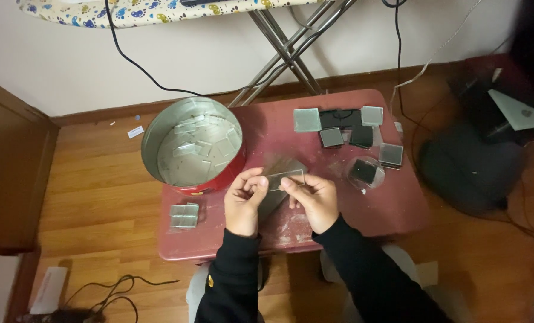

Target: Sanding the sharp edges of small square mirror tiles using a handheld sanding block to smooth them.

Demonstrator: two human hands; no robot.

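Head view: glass slide (286, 178) pinched at both ends by left hand (243, 200) and right hand (314, 200), fingers closed, over table (398, 203); inspection step judged; tin (192, 146) left.

Both arms, sleeved in black, were extended forward and angled inward so that the left hand (243, 200) and the right hand (316, 200) were brought close together at the same height, fingers curled and thumbs and fingertips pinched toward each other, knuckles turned upward.
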